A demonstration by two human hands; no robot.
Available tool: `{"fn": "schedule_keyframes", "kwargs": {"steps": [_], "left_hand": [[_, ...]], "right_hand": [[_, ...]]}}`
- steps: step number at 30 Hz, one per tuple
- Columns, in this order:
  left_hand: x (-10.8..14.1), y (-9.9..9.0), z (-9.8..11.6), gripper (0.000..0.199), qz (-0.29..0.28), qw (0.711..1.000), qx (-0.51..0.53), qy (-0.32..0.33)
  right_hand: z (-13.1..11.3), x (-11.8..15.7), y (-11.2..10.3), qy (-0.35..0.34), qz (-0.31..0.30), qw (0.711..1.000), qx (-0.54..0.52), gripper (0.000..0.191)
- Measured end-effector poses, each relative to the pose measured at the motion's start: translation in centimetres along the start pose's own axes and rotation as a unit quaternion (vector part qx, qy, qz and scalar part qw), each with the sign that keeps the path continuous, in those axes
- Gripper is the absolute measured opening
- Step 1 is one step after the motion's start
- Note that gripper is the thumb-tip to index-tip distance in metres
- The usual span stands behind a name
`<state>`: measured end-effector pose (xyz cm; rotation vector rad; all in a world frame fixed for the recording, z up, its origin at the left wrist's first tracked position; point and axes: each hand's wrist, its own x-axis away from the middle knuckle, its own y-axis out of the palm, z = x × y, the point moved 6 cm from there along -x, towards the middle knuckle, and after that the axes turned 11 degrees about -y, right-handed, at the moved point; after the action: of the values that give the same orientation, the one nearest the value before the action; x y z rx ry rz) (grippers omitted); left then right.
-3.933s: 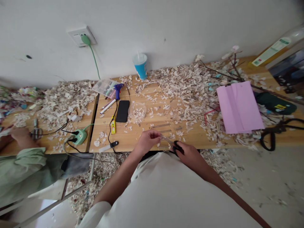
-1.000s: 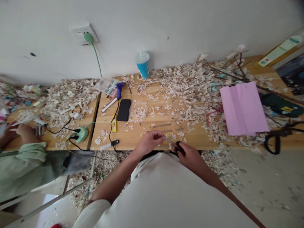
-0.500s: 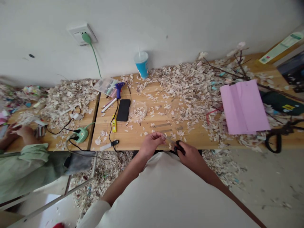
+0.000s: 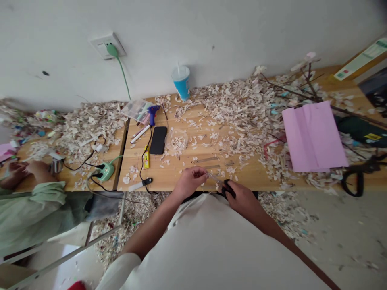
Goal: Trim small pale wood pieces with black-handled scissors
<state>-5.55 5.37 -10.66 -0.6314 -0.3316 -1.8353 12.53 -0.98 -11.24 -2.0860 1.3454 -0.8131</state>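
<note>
My right hand (image 4: 238, 194) is closed round the black handles of a pair of scissors (image 4: 227, 189) at the table's front edge. The blades point left toward my left hand (image 4: 192, 182), whose thumb and fingers pinch a thin pale strip (image 4: 212, 176). The strip reaches over to the blades; whether they touch it is too small to tell. Just beyond my hands, narrow strips (image 4: 211, 166) lie on the wooden table (image 4: 181, 177). A round clear dish (image 4: 177, 141) with pale scraps stands farther back.
A phone (image 4: 159, 140), a purple glue gun (image 4: 152, 114), a yellow box cutter (image 4: 146, 157) and cables lie left. Behind stands a blue cup (image 4: 182, 83). Right are pink paper (image 4: 314, 137), branches and large black scissors (image 4: 356, 181). Another person's hands (image 4: 27, 171) are far left.
My left hand has shifted slightly to the left, with the strip still between its fingers. My right hand stays nearly in place on the scissors. The whole view has moved a little.
</note>
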Motion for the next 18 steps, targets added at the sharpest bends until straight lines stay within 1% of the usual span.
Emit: {"fn": "schedule_keyframes", "kwargs": {"steps": [2,3,5,6,8,10,11,12,14,18], "left_hand": [[0.0,0.0,0.2,0.024,-0.002,1.0,-0.008,0.004],[0.0,0.2,0.2,0.025,-0.01,1.0,0.009,-0.002],[0.2,1.0,0.0,0.028,-0.042,0.994,0.09,-0.034],[0.3,1.5,-0.1,0.029,-0.06,0.986,0.148,-0.056],[0.6,2.6,-0.5,0.031,-0.079,0.958,0.262,-0.09],[0.8,3.3,-0.8,0.03,-0.074,0.935,0.333,-0.096],[0.8,3.4,-0.9,0.03,-0.066,0.93,0.35,-0.09],[0.8,3.5,-1.0,0.029,-0.057,0.929,0.356,-0.081],[0.6,3.3,-1.1,0.029,-0.038,0.94,0.333,-0.059],[0.2,2.3,-1.0,0.032,-0.018,0.973,0.228,-0.026]], "right_hand": [[0.1,0.0,0.0,0.0,0.002,1.0,-0.004,0.017],[0.1,0.0,0.0,0.003,0.006,1.0,-0.009,0.017],[0.2,0.1,-0.1,0.01,0.013,1.0,-0.018,0.018],[0.3,0.1,0.0,0.015,0.016,1.0,-0.022,0.018],[0.4,0.1,0.0,0.021,0.02,0.999,-0.026,0.018],[0.4,0.0,0.0,0.022,0.021,0.999,-0.029,0.017],[0.4,0.0,0.0,0.024,0.02,0.999,-0.03,0.017],[0.4,0.0,-0.1,0.025,0.018,0.999,-0.031,0.017],[0.3,0.0,-0.2,0.028,0.013,0.999,-0.032,0.016],[0.2,0.1,-0.4,0.029,-0.005,0.999,-0.022,0.015]]}}
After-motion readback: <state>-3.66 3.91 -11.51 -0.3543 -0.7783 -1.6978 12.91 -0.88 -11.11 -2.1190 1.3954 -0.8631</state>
